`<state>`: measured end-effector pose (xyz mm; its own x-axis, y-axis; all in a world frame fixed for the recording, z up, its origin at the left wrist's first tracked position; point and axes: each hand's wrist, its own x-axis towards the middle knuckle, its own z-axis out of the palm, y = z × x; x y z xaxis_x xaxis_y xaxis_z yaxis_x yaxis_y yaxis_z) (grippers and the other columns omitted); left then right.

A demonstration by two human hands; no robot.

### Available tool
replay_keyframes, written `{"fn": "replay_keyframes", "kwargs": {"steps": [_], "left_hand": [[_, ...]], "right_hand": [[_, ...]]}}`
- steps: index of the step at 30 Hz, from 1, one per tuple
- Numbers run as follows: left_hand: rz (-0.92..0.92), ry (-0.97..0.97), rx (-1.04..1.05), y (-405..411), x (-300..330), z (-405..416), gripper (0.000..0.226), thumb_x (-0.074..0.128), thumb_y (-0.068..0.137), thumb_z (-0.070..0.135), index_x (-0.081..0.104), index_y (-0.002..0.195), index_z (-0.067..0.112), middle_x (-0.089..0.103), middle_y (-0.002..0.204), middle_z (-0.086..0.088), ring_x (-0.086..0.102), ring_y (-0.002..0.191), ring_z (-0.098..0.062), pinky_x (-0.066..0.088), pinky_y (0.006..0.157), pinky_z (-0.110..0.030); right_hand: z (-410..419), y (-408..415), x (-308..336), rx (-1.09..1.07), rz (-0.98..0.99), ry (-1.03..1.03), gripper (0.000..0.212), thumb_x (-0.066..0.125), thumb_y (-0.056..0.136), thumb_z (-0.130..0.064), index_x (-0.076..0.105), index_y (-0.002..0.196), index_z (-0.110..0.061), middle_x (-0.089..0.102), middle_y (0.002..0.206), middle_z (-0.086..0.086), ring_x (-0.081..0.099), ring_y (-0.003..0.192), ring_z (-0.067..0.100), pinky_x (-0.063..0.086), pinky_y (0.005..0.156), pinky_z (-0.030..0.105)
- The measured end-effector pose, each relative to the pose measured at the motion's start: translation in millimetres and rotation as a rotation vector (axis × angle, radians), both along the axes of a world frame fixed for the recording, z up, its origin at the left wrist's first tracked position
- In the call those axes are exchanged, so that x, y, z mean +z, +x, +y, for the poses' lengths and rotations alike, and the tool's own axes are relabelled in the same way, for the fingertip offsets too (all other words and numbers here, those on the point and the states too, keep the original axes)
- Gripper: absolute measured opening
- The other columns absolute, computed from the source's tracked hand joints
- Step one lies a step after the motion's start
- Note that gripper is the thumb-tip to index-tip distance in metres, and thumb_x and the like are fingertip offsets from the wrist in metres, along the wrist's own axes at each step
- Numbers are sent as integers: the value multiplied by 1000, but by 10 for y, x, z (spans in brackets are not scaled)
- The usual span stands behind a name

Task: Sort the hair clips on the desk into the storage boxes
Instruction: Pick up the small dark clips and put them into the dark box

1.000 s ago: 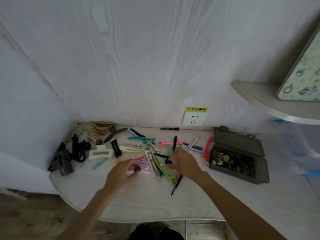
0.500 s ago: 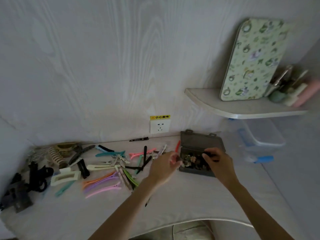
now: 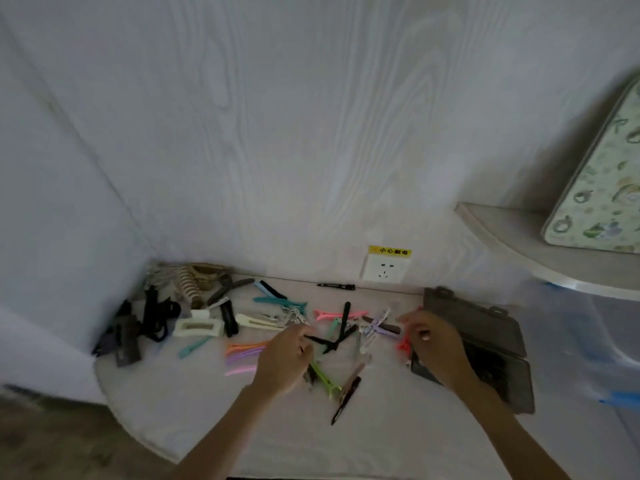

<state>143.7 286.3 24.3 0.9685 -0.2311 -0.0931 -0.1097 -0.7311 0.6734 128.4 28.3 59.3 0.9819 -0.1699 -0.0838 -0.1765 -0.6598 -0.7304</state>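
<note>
At the far left of the desk point(image 3: 398, 441) lay a heap of dark clips point(image 3: 138, 327), with a toothed claw clip point(image 3: 188, 287) behind it by the wall. Right of them sat a cream rectangular clip point(image 3: 197, 327), a small teal clip point(image 3: 194, 346) just near of it, and orange, purple and pink clips point(image 3: 242, 353) lying side by side, partly hidden by the left hand. The left hand point(image 3: 282, 363) hovered over the middle of the pile, back up, fingers curled downward; whether it held anything could not be told. A green clip point(image 3: 323, 377) poked out from under it on the near side, and a thin black clip point(image 3: 344, 403) lay nearer still. Beyond the hand lay a teal clip point(image 3: 280, 303), a pink clip point(image 3: 337, 315) crossed by a black one point(image 3: 343, 323), and a lilac clip point(image 3: 377, 327). The right hand point(image 3: 438, 348) was over the left edge of the grey box point(image 3: 485, 323), fingers loosely bent and holding nothing that could be seen; a red clip point(image 3: 403, 344) lay just beside it. The box stood open at the right of the desk, dark small items inside, blurred. On the wall behind were a socket point(image 3: 382, 270) and, near it, a black pen point(image 3: 336, 286). A shelf point(image 3: 519, 247) at the far right carried a floral board point(image 3: 602, 188).
</note>
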Motion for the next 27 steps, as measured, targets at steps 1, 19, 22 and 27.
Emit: {"fn": "replay_keyframes", "kwargs": {"steps": [1, 19, 22, 27], "left_hand": [[-14, 10, 69, 4, -24, 189, 26, 52, 92, 20, 58, 116, 25, 63, 117, 6, 61, 100, -7, 49, 82, -21], [-14, 368, 205, 102, -171, 1930, 44, 51, 84, 5, 59, 125, 18, 62, 121, -6, 53, 118, -26, 45, 95, -35], [-127, 311, 189, 97, -189, 1968, 30, 55, 74, 7, 73, 92, 23, 73, 85, -2, 66, 86, -26, 51, 70, -34], [-79, 309, 244, 263, -74, 2112, 30, 45, 90, 9, 63, 108, 26, 69, 98, 3, 60, 95, -16, 36, 75, -24]], "right_hand": [[233, 103, -11, 77, 13, -8, 20, 54, 90, -5, 67, 94, -20, 65, 92, -1, 60, 77, 11, 47, 69, 14], [2326, 900, -706, 840, -234, -513, 39, 36, 89, -41, 71, 87, -25, 72, 91, -4, 68, 82, 15, 58, 70, 29], [2371, 1024, -564, 742, -328, -461, 29, 43, 84, -31, 70, 78, -21, 70, 83, -5, 64, 83, 15, 54, 75, 28], [2914, 1363, -518, 882, -366, -422, 32, 50, 83, -13, 62, 113, -14, 66, 113, 2, 62, 97, 18, 49, 80, 26]]}}
